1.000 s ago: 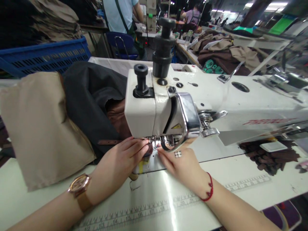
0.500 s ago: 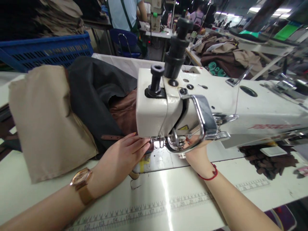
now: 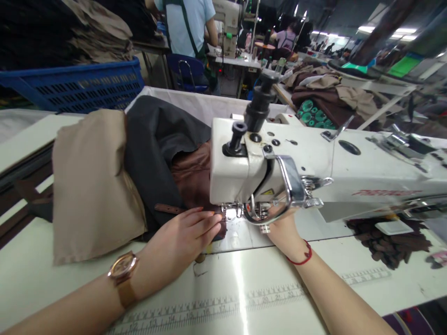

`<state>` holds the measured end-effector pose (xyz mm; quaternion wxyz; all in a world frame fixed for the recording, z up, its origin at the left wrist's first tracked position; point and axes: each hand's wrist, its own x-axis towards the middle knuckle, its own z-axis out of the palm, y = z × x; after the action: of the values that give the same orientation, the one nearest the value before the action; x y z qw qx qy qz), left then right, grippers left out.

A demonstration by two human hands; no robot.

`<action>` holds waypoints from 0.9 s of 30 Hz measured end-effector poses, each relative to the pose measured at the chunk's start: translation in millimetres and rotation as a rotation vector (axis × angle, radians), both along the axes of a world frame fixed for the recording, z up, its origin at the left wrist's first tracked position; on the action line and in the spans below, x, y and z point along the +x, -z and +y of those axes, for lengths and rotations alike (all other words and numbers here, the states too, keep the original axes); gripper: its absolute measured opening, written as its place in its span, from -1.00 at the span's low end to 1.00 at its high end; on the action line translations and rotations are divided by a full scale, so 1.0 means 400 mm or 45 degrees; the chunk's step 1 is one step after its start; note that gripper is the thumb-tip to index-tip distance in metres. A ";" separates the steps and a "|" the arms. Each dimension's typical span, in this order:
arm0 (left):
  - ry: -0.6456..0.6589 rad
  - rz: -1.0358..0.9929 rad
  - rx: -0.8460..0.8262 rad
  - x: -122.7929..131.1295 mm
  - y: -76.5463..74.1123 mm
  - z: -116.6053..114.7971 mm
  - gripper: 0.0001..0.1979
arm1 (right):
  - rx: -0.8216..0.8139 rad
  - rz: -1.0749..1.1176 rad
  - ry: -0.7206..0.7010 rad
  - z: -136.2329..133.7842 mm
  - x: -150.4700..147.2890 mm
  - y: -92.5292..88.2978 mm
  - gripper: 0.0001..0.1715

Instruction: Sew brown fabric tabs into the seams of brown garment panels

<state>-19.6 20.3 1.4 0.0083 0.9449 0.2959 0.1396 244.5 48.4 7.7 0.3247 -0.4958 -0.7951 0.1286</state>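
Observation:
My left hand [image 3: 185, 242] lies with its fingers stretched over the edge of a dark brown leather piece [image 3: 195, 186], the fingertips just left of the presser foot [image 3: 232, 209]. Black material [image 3: 148, 153] and a beige fabric panel [image 3: 94, 186] join this work and spread out to the left. A narrow brown strap with holes [image 3: 167, 208] rests on the black part. Behind the metal guard of the white sewing machine [image 3: 230, 174], my right hand [image 3: 284, 230] reaches in beside the needle area. Its fingers are mostly hidden there.
A printed ruler scale [image 3: 209, 307] runs along the front of the table. Small dark brown pieces [image 3: 387, 242] lie in a heap under the machine arm. A blue basket [image 3: 87, 86] with stacked material stands back left. A person in a light blue shirt [image 3: 186, 28] works beyond.
The view has shifted, so the machine and fabric appear lower and farther right. The brown leather edge now reaches further out in front of the presser foot, beside my left fingertips.

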 end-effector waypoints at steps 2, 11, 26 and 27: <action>-0.016 -0.024 -0.041 0.002 0.004 -0.001 -0.58 | -0.019 -0.027 -0.019 -0.001 0.000 0.004 -0.60; -0.060 -0.195 -0.021 0.013 -0.002 0.019 -0.78 | -0.066 0.004 -0.181 -0.003 -0.028 0.018 -0.74; -0.247 -0.015 0.168 -0.097 -0.042 0.257 -0.73 | -0.001 -0.184 -0.183 0.049 0.000 0.087 -0.55; -0.437 -0.052 0.188 -0.103 -0.044 0.278 -0.68 | -0.002 -0.206 -0.177 0.049 -0.003 0.084 -0.54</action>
<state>-60.9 131.5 18.9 -0.0791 0.8756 0.4415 0.1793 243.4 68.1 -25.9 0.2492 -0.4486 -0.8511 0.1110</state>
